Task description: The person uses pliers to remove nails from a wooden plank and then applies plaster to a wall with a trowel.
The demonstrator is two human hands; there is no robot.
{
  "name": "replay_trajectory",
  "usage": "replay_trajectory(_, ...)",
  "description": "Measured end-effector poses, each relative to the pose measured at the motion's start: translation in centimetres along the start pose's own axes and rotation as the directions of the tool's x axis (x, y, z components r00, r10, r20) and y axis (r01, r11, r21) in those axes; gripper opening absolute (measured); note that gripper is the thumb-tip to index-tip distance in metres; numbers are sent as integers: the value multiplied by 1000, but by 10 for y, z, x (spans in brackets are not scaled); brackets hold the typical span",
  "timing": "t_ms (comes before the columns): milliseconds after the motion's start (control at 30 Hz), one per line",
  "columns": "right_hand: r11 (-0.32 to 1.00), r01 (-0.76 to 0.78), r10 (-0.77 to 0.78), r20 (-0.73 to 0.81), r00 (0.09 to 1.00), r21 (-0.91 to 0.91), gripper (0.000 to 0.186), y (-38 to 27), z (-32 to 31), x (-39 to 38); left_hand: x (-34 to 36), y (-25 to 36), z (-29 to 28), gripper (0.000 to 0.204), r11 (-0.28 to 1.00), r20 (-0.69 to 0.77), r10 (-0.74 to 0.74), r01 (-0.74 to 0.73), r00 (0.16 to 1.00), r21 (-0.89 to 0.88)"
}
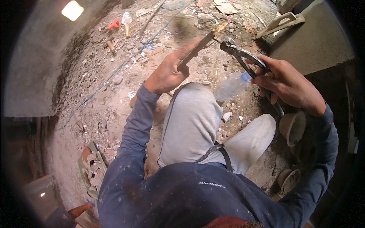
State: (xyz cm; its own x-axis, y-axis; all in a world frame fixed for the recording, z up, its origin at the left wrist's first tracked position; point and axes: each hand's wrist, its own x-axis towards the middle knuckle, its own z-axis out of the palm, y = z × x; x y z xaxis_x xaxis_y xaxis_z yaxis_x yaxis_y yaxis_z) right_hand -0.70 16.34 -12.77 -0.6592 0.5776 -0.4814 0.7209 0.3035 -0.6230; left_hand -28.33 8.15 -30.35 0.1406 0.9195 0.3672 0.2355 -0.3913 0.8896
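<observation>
My left hand [169,72] is closed around a narrow, dirty strip of wood [197,47], holding it tilted up and away to the right. The strip's far end looks pale and splintered. A thin dark nail or wire [216,40] sticks out beside that end, toward the pincers. Wrapped round the handles of the metal pincers [243,57] is my right hand [283,81]. Their rounded head lies just right of the strip's far end; whether the jaws touch the nail or wire I cannot tell.
Below the pincers a clear plastic bottle [231,88] with a blue cap lies on rubble. A wooden float [281,24] leans at the upper right. Two bowl-like containers [292,129] stand by my right arm. A blue cord [114,74] crosses the ground. Another person's arm [79,210] shows lower left.
</observation>
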Motion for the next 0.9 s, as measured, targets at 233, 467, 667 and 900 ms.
replay_trajectory(233, 979, 53, -70, 77, 995, 198, 34, 20, 2, -3, -4, 2, -11, 88, 998, -12, -30, 30, 999, -59)
replay_trajectory(467, 943, 20, -74, 149, 986, 332, 51, -4, 9, 9, 1, 1, -4, 88, 995, -36, -27, 23, 999, -100)
replay_trajectory(667, 941, 93, -148, 149, 978, 326, 50, -2, 8, 24, 1, 5, -8, 84, 998, -10, -62, 62, 998, -16)
replay_trajectory(900, 897, 323, -304, -109, 946, 301, 34, 19, 43, 65, 9, -5, -16, 82, 999, -90, 15, -19, 996, -47)
